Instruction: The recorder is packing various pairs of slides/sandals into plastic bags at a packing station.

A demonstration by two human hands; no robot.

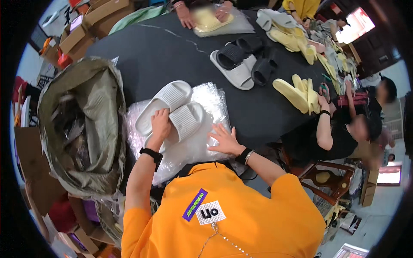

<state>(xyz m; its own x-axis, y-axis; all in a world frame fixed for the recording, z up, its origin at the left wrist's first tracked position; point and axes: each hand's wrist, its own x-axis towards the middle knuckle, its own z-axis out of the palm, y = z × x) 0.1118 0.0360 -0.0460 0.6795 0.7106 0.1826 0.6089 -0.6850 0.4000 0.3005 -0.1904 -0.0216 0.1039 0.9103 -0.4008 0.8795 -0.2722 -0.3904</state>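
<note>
A pair of white slide slippers lies side by side on a stack of clear plastic bags at the table's near edge. My left hand is closed on the slippers at their heel side, its fingers over the inner edges; the thumb is partly hidden. To the right, my right hand rests on the bags with its fingers spread, holding nothing.
A large open sack with dark, plastic-wrapped things inside stands at the left. Grey and black slippers and yellow slippers lie on the dark table. Co-workers' hands work across from me and at the right.
</note>
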